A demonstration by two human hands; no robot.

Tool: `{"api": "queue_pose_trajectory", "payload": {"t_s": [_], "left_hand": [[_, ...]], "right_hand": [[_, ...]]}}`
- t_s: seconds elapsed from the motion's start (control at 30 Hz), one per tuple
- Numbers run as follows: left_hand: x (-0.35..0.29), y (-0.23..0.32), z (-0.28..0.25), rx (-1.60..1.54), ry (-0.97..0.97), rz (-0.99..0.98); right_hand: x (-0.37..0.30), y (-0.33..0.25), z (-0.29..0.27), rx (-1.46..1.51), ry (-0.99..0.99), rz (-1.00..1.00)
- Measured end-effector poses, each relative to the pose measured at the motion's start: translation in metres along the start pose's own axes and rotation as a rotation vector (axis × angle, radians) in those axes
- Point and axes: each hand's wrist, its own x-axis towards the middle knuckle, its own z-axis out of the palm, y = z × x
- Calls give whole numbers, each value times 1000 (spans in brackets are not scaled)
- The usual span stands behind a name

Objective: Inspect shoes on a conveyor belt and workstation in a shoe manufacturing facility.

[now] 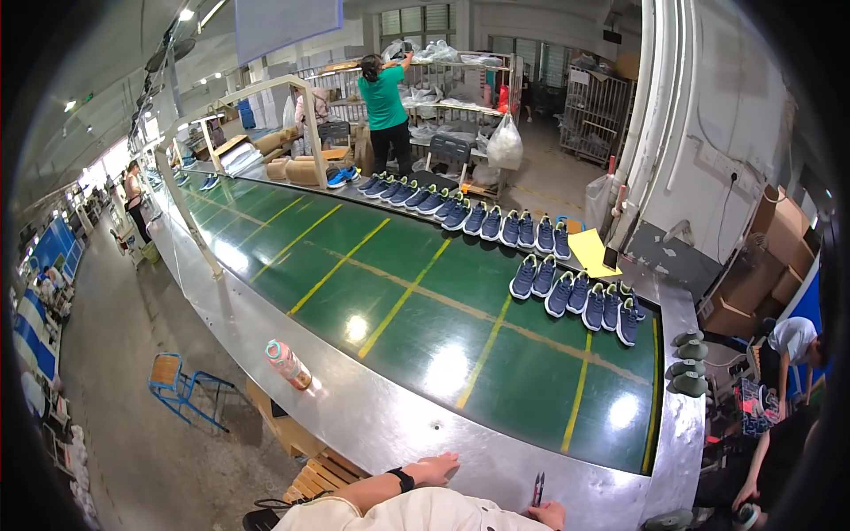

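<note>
My left hand (434, 469) lies flat on the metal border (381, 423) of the conveyor, with a black band round the wrist and nothing in it. At the lower middle, my right hand (548, 514) is closed round a slim, dark, two-pointed tool (537, 489), which looks like thread snips; its points stick up away from me. Beyond both hands runs the green conveyor belt (425, 327) with yellow cross lines. Navy sneakers (567, 292) with white soles and lime linings stand along its far side, with more in a long row (460, 215).
A pink-capped bottle (289, 365) stands on the near border. Yellow paper (591, 251) bears a dark, phone-like thing (611, 257). Grey-green foot-shaped pieces (689, 365) sit on the right border. A blue-framed stool (188, 389) stands left. People work behind the belt (385, 102) and at right (792, 345).
</note>
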Motion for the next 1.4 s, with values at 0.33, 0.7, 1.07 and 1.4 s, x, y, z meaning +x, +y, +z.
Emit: {"api": "queue_pose_trajectory", "payload": {"t_s": [0.33, 0.7, 1.07, 1.4], "left_hand": [[0, -2, -3, -8, -6, -1], [6, -10, 7, -18, 10, 13], [1, -1, -4, -7, -12, 8], [3, -3, -2, -17, -8, 17]], "right_hand": [[-4, -11, -10, 18, 15, -14], [-3, -21, 6, -76, 59, -33], [-16, -77, -31, -31, 154, -2], [-29, -93, -36, 40, 149, -37]]}}
